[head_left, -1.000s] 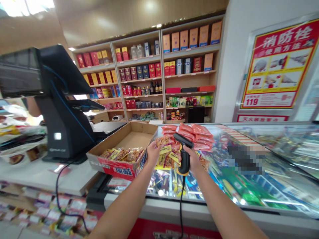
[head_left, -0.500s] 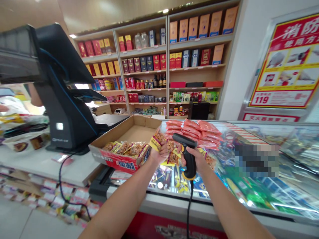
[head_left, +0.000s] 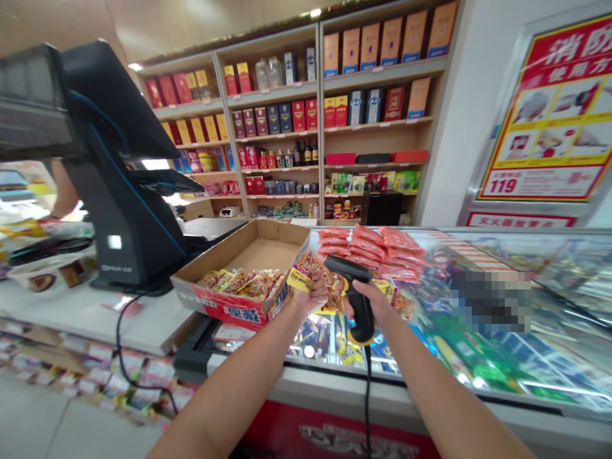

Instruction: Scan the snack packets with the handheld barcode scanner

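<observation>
My left hand (head_left: 313,294) is closed around a small snack packet (head_left: 305,270) with a yellow label, lifted above the glass counter (head_left: 502,357). My right hand (head_left: 370,303) grips a black barcode scanner (head_left: 354,287) by its handle, its head close to the packet. The scanner's black cable hangs down over the counter's front. More yellow-labelled snack packets (head_left: 399,305) lie on the glass under and beside my hands. Just behind them sits a stack of red packets (head_left: 373,247).
An open cardboard box (head_left: 248,271) holding several snack packets stands left of my hands. A black cash register terminal (head_left: 108,166) stands on the white counter at left. Shelves of boxed goods (head_left: 310,121) fill the back wall. A red poster (head_left: 549,115) hangs at right.
My left hand has lifted a snack packet off the pile and brought it up in front of the scanner. The view has shifted slightly.
</observation>
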`<state>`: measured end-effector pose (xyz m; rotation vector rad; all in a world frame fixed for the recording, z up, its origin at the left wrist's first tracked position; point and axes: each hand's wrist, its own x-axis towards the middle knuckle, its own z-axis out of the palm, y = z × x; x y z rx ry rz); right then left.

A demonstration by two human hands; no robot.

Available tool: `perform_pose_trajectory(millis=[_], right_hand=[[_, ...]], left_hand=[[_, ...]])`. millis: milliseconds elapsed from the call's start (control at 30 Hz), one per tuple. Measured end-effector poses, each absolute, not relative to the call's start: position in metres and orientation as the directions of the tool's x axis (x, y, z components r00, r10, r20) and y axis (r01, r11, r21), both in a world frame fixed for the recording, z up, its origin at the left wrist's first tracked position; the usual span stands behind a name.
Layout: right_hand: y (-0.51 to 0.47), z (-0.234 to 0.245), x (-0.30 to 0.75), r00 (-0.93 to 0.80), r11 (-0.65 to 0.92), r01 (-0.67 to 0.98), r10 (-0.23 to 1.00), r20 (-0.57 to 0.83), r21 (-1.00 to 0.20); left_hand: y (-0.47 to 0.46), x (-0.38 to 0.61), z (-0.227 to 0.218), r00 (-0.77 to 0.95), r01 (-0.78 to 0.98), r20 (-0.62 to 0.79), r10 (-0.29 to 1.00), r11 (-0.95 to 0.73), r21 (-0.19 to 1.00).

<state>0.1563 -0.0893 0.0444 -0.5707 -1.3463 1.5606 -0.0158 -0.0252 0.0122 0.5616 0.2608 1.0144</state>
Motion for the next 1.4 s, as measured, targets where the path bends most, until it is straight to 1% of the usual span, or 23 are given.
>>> perform_pose_trajectory(millis=[167, 533, 700, 1000, 1100, 1167, 1233, 1333, 1400], right_hand=[[-0.089, 0.044, 0.155, -0.436, 0.087, -0.373, 0.862, 0.257, -0.924], [-0.088, 0.043, 0.156, -0.442, 0.082, -0.360, 0.862, 0.247, -0.929], [-0.087, 0.042, 0.156, -0.439, 0.082, -0.369, 0.863, 0.251, -0.926], [-0.085, 0.041, 0.156, -0.440, 0.077, -0.370, 0.863, 0.248, -0.926], [-0.084, 0.040, 0.156, -0.393, 0.080, -0.391, 0.886, 0.245, -0.917], [-0.084, 0.041, 0.159, -0.329, 0.080, -0.418, 0.915, 0.232, -0.905], [-0.083, 0.044, 0.164, -0.252, 0.071, -0.448, 0.946, 0.202, -0.891], [-0.084, 0.053, 0.181, -0.150, 0.070, -0.456, 0.976, 0.155, -0.887], [-0.087, 0.059, 0.198, -0.100, 0.091, -0.457, 0.983, 0.153, -0.885]], left_hand=[[-0.024, -0.015, 0.010, 0.512, -0.715, 0.034, 0.858, 0.404, 0.570], [-0.025, -0.015, 0.013, 0.555, -0.704, 0.070, 0.829, 0.423, 0.570], [-0.024, -0.016, 0.009, 0.538, -0.703, 0.064, 0.841, 0.405, 0.585], [-0.027, -0.015, 0.013, 0.528, -0.720, 0.082, 0.845, 0.395, 0.570], [-0.027, -0.015, 0.016, 0.499, -0.730, 0.070, 0.864, 0.376, 0.570], [-0.027, -0.015, 0.019, 0.501, -0.708, 0.045, 0.864, 0.379, 0.597], [-0.027, -0.015, 0.025, 0.497, -0.670, 0.032, 0.867, 0.360, 0.649], [-0.029, -0.009, 0.035, 0.410, -0.601, 0.049, 0.911, 0.230, 0.766], [-0.030, 0.000, 0.041, 0.330, -0.504, 0.048, 0.943, 0.133, 0.854]])
